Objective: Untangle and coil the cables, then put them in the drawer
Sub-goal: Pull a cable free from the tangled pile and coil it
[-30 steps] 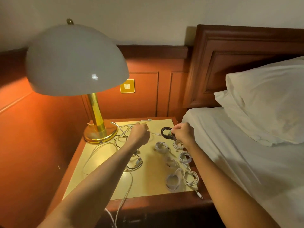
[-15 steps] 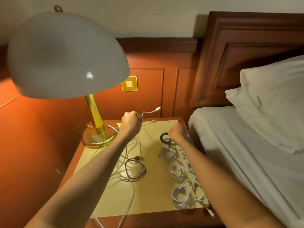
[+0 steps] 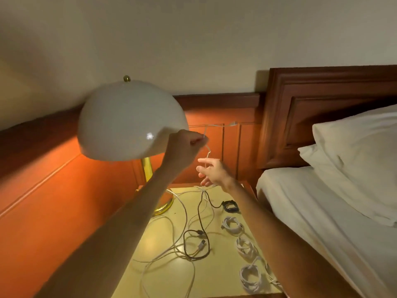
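lamp: a big white lamp (image 3: 129, 119) stands at the back left of the desk (image 3: 217, 274), right behind the raised hand.
left hand: the left hand (image 3: 185, 146) is up high in front of the lamp shade. it is closed in a fist round a white cable (image 3: 208, 152). the short end of the cable sticks up from the fist and off to the right.
white cable: it hangs almost straight down from the fist to the desk, so its long way runs up and down. most of it lies below both hands.
right hand: the right hand (image 3: 212, 173) is lower, just under the fist and a bit to the right. its fingers are spread out and grip nothing. the hanging cable passes right by the fingertips, and i cannot tell if they touch it.
nearer hand: the right hand is nearer the hanging part, so i think it is the one to catch the cable and pull it free.
loose pile: the loose white cables (image 3: 171, 246) lie mixed up in the middle of the desk, with a black cable (image 3: 196, 258) looped across them. the held cable goes down into this pile.
done coils: a black coil (image 3: 231, 206) and a row of white coils (image 3: 233, 224) sit along the right side of the desk, apart from the pile.
drawer: it is not in view, and the coils i can see are all on the desk, not put away.
bed: a bed (image 3: 322, 222) with a pillow (image 3: 361, 158) is just right of the desk.
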{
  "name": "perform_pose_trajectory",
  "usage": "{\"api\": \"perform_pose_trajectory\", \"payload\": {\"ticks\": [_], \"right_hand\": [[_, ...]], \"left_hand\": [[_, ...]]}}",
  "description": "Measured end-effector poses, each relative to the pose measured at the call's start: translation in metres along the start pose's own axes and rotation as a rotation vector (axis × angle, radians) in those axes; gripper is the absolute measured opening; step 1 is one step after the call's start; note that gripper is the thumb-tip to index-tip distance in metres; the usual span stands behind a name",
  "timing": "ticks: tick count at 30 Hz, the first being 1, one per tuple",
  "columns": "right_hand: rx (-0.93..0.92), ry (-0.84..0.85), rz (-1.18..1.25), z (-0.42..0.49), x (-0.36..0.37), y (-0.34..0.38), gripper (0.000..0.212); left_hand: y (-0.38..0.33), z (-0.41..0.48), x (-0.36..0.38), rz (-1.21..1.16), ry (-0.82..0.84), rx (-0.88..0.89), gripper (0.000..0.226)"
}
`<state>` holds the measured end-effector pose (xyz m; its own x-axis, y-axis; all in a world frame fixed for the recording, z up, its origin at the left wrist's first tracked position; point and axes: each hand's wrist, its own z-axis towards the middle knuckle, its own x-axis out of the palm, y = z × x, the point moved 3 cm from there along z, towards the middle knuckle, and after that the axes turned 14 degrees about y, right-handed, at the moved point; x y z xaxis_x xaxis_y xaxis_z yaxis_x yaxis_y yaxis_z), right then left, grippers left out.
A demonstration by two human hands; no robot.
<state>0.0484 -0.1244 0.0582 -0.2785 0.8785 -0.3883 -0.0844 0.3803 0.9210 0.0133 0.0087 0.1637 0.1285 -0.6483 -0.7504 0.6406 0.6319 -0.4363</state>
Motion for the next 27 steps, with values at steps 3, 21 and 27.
{"api": "perform_pose_trajectory", "payload": {"ticks": [3, 21, 27], "right_hand": [[-0.076, -0.114, -0.059, -0.002, -0.007, 0.034, 0.026], [-0.143, -0.353, -0.309, -0.04, -0.022, 0.123, 0.016], [-0.328, -0.456, -0.513, -0.052, -0.038, 0.189, 0.016]], "left_hand": [[-0.019, -0.005, -0.037, 0.009, -0.025, 0.051, 0.037], [-0.023, -0.082, -0.106, -0.024, -0.151, -0.006, 0.021], [-0.005, -0.08, -0.109, -0.009, -0.144, -0.063, 0.03]]}}
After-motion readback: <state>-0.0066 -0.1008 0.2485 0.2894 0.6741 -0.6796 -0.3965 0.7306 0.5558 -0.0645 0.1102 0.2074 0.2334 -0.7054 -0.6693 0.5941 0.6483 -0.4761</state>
